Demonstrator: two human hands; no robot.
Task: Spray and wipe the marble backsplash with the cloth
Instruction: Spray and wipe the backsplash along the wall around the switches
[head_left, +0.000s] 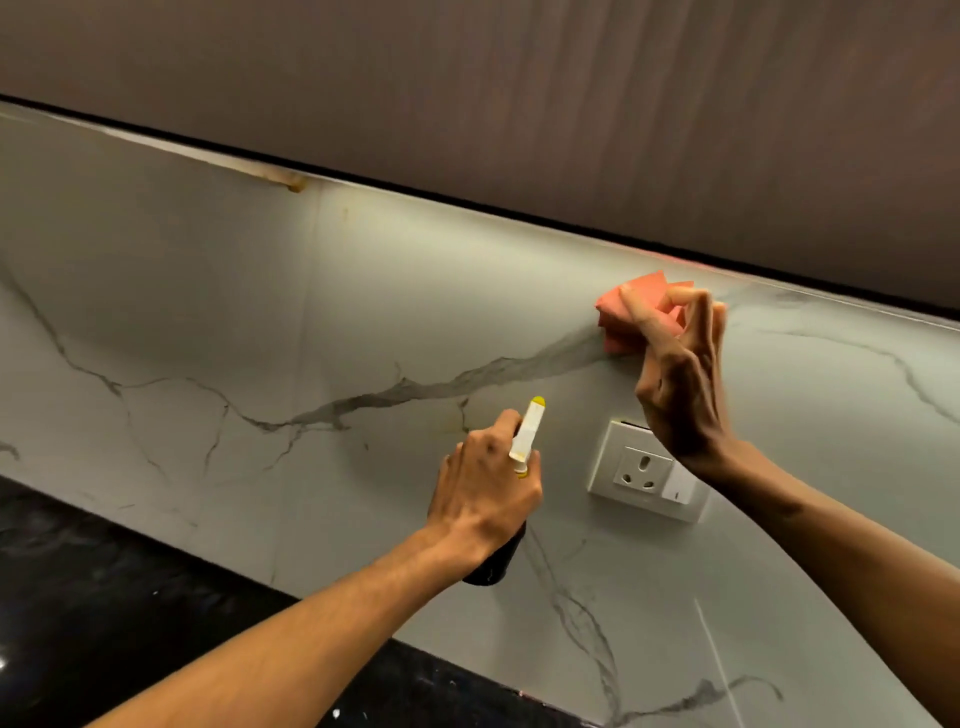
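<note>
The white marble backsplash (260, 312) with grey veins runs across the view. My right hand (680, 374) holds a folded pink cloth (618, 317) against the marble high up, just below the upper cabinet. My left hand (483, 488) grips a spray bottle (527, 434) with a white and yellow nozzle and a dark body; the nozzle points up toward the wall. The bottle's lower part is mostly hidden behind my hand.
A white wall socket with a switch (644, 470) sits on the marble between my hands, partly covered by my right wrist. A dark upper cabinet (571, 104) hangs above. A black countertop (104, 597) lies at lower left. A brownish stain (293, 182) marks the marble's top edge.
</note>
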